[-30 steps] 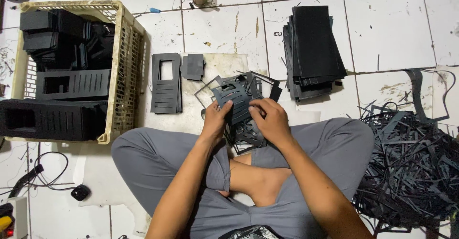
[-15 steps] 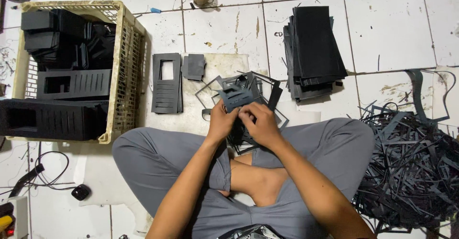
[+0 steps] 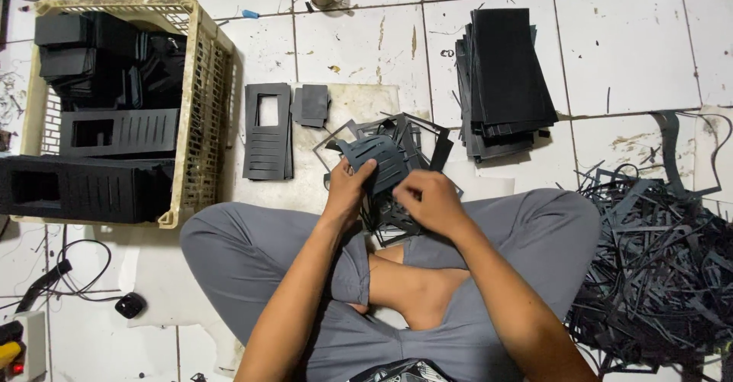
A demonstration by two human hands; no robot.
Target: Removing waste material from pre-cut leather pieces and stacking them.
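Observation:
I sit cross-legged on a white tiled floor. Both hands work a dark grey die-cut sheet with slots (image 3: 376, 160), bent upward in front of my knees. My left hand (image 3: 347, 192) grips its left lower edge. My right hand (image 3: 427, 199) pinches the sheet's lower right part, fingers closed on it. Under the sheet lies a small heap of cut frames and offcuts (image 3: 416, 134).
A cream plastic crate (image 3: 200, 114) full of black die-cut pieces stands at left. Finished slotted pieces (image 3: 267, 131) lie beside it. A stack of black sheets (image 3: 504, 80) is at upper right, a scrap strip pile (image 3: 657, 260) at right. Cables and a power strip (image 3: 15, 340) sit lower left.
The sheet has been bent and lifted a little between my hands. My right hand has slid down to its lower right edge.

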